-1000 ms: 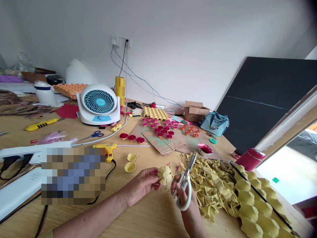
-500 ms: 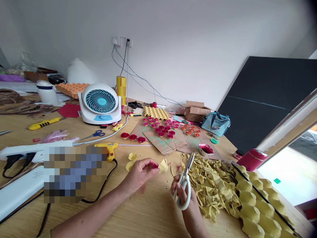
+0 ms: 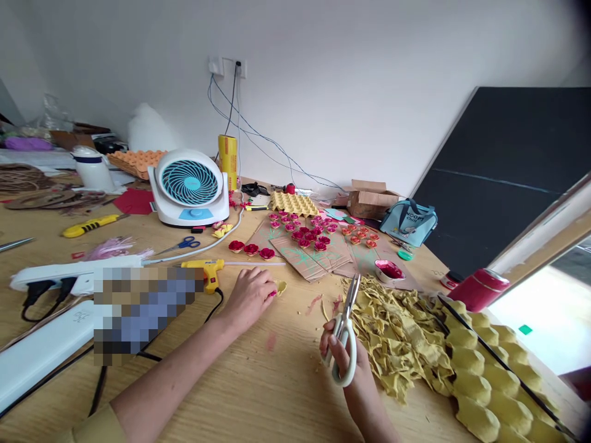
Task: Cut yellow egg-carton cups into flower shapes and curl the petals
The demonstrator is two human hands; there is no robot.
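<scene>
My left hand [image 3: 250, 296] reaches out low over the wooden table [image 3: 258, 394], palm down, fingers curled over a yellow egg-carton flower piece [image 3: 280, 287] that peeks out at the fingertips. My right hand [image 3: 342, 363] grips white-handled scissors [image 3: 346, 332] by the loops, blades together and pointing up and away. A heap of yellow carton scraps [image 3: 392, 332] lies just right of the scissors. Whether other cut cups lie under the left hand is hidden.
A yellow glue gun [image 3: 205, 269] and its black cord lie left of my left hand. Red paper roses [image 3: 250, 249] and pink ones on cardboard [image 3: 305, 246] sit beyond. A fan [image 3: 189, 187], power strip [image 3: 69, 274], blue scissors [image 3: 182, 245], yellow egg tray [image 3: 489, 375] and red flask [image 3: 478, 289] surround the area.
My left hand has carried the yellow cut flower piece away from the scissors, forward and left, down to the table near the glue gun. The right hand with the scissors has hardly moved.
</scene>
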